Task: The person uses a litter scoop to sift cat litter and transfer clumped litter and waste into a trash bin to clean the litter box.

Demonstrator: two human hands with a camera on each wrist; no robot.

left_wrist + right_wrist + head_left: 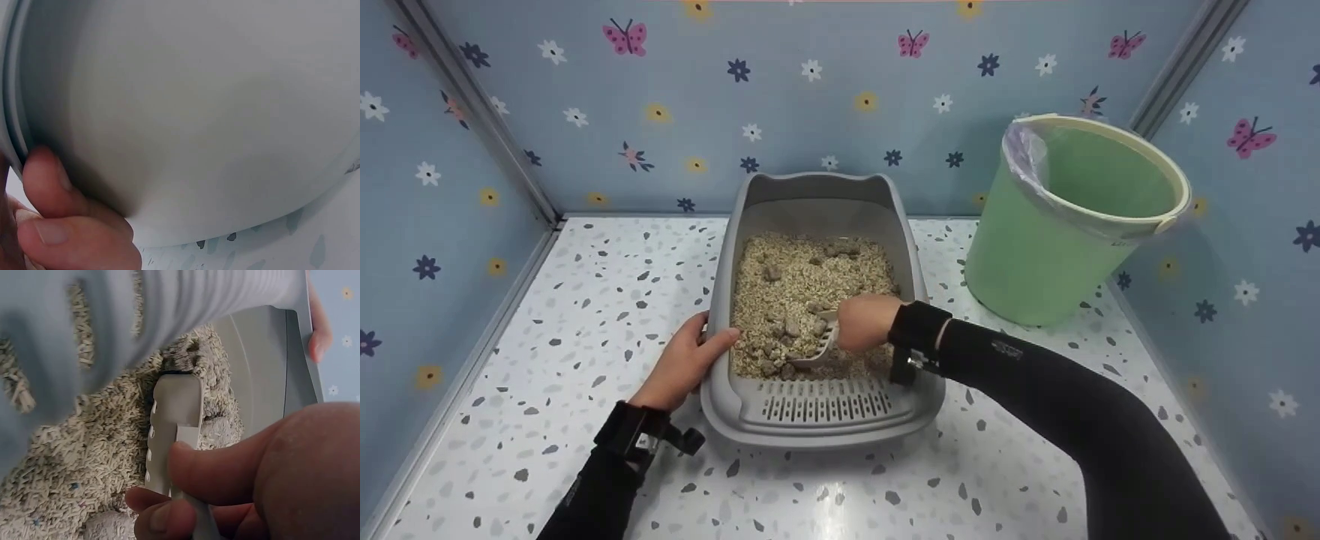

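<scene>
"So, what's nearest?"

"The slotted end of the grey litter box [821,435], at its six o'clock, on a speckled white surface [780,510]."

"And the left hand [682,366]?"

"At eight o'clock, grasping the rim: thumb over the top, fingers [81,242] curled against the outside."

"The right hand [864,322]?"

"Inside the box, clenched round the handle of the scoop [174,399]. The blade sits a little towards six o'clock from the middle, down in the litter [825,274] among grey clumps [791,327]."

"Farther off?"

"A green bin [1020,262] at two o'clock, a bag [1026,154] over its rim, then a flowered blue wall [810,105]."
</scene>
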